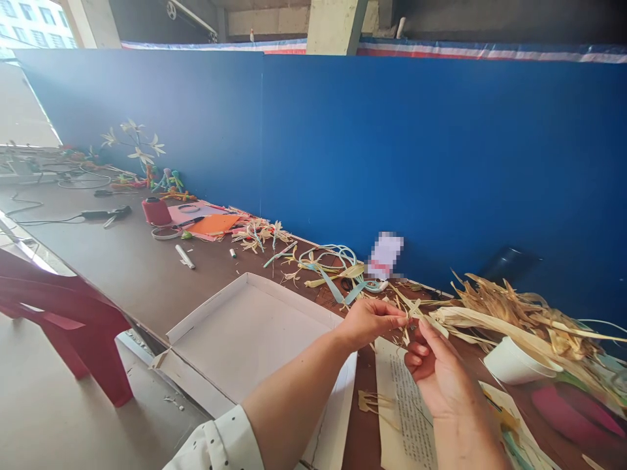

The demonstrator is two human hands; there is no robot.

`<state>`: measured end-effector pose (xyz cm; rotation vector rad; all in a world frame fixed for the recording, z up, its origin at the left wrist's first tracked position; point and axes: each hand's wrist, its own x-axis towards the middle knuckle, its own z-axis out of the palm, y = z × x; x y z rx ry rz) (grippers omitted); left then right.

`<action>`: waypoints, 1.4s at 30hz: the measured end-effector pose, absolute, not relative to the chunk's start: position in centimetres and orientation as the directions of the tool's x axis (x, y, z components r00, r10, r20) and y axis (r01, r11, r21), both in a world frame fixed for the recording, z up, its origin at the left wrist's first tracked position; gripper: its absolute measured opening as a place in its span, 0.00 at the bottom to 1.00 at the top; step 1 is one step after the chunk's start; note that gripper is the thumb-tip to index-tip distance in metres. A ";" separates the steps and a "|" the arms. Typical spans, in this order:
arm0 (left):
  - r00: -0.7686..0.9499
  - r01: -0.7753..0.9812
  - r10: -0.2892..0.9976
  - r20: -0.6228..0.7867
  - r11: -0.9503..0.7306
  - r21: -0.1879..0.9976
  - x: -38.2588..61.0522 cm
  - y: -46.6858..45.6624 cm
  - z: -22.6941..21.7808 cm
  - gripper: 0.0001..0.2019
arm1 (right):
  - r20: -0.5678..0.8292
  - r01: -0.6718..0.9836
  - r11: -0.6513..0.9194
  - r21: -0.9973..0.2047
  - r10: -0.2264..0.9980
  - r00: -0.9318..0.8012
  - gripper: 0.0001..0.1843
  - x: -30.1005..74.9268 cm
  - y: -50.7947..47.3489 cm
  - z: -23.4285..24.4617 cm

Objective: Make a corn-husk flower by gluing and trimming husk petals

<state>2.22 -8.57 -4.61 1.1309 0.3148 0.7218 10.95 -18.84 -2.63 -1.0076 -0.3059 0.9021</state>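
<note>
Both hands are raised just above the near edge of the tabletop (122,261), meeting over its right-hand part. The left hand (368,321) reaches in from the lower left on an arm with a spotted white sleeve (220,447). Its grip is closed, thumb and fingertips pinched on a thin husk strip (414,307). The right hand (435,375) comes up from below, palm turned toward the camera and lower fingers curled. Its thumb and forefinger appear closed on the same strip, just beside the left pinch. The strip lies between the two grips, and both hands touch it, so neither is the nearer. Its long axis runs diagonally, from upper left and away from the person down to lower right; whether its ends are free cannot be told against the clutter behind. Directly right of the hands and near them lies a heap of dried husks (519,310), with a white paper cup (512,362) tipped against it. Under the right hand is a printed sheet (406,418). To the left, under the left forearm, is an open white cardboard tray (215,307). Farther along are pale blue and straw loops (333,258), orange paper (215,224), a red spool (157,211) and a white marker (185,256). A blue partition (392,163) backs the tabletop, and a red plastic chair (63,313) stands at the left.
</note>
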 end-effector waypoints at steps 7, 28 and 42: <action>0.737 -0.351 0.668 0.105 0.244 0.904 2.2 -8.7 -4.3 0.24 | -0.138 -0.466 0.261 -0.845 0.736 0.663 0.19 11.2 -18.5 -2.6; 0.749 -0.357 0.660 0.054 0.334 0.872 2.4 -8.9 -4.3 0.26 | -0.069 -0.273 0.227 -0.935 0.638 0.767 0.18 11.8 -18.9 -1.9; 0.738 -0.333 0.673 0.036 0.319 0.887 2.4 -8.8 -4.5 0.26 | -0.072 -0.283 0.221 -0.933 0.655 0.752 0.18 11.5 -18.9 -2.0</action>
